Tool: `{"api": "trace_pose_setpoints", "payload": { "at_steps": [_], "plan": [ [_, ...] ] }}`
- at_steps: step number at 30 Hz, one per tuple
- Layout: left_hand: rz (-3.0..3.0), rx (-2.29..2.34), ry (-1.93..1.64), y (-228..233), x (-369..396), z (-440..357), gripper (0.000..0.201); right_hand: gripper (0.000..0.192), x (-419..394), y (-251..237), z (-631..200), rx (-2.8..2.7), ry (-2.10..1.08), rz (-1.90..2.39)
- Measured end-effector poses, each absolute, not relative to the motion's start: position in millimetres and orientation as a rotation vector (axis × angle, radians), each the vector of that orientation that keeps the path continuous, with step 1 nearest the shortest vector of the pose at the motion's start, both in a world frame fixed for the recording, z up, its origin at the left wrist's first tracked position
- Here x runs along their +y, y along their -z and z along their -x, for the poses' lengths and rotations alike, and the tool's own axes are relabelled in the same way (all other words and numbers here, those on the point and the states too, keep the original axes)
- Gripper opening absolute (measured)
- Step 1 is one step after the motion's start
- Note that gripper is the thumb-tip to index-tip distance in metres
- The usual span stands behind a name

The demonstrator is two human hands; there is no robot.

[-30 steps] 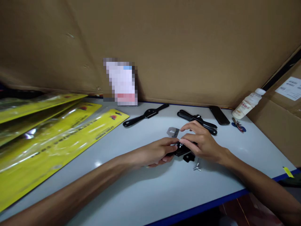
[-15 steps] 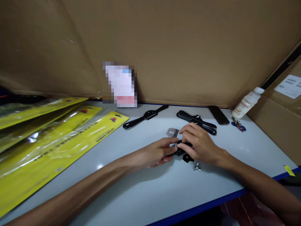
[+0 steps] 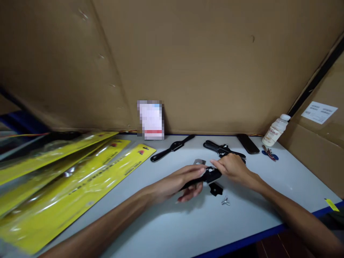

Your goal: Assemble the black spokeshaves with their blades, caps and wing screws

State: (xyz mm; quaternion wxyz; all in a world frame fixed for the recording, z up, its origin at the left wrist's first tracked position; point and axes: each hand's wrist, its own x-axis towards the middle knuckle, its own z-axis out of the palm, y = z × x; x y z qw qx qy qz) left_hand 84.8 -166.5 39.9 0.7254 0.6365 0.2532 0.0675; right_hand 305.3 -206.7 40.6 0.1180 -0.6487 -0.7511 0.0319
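My left hand and my right hand meet over a black two-handled tool near the middle of the white table. Both hands grip it, the left from below and the right at its centre. A small metal blade lies just behind the hands. In front of them lie a black clamp piece and a metal wing nut.
Yellow blister packs cover the left of the table. Two more black tools, a dark phone, keys and a white bottle lie along the cardboard wall. A blurred card leans there.
The camera has tipped up and moved back, so the table sits lower in view. Both hands have stayed on the black tool and lifted its left handle slightly.
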Motion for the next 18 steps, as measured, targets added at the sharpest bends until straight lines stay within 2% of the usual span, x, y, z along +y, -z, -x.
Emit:
{"api": "trace_pose_setpoints", "payload": {
  "at_steps": [3,5,7,12,18],
  "plan": [
    [-1.515,0.771,-0.456,-35.8,-149.8,-81.2,0.061,0.063,-187.4,-39.9,-330.5,-1.954,-0.130,2.060],
    [-1.797,1.057,-0.745,-29.7,-132.0,-72.5,0.050,0.069,-175.4,-43.1,-354.9,-1.864,-0.081,2.109],
    [-2.250,1.314,-0.867,-22.1,-113.4,-60.7,0.035,0.071,-168.1,-47.4,-379.8,-1.790,-0.031,2.168],
    [-2.863,1.478,-0.776,-6.9,-86.4,-45.3,0.036,0.056,-169.7,-49.5,-412.7,-1.642,0.062,2.382],
    [-2.997,1.582,-0.451,0.0,-86.3,-52.2,0.049,0.051,-173.9,-42.1,-405.0,-1.611,0.022,2.525]
  ]
}}
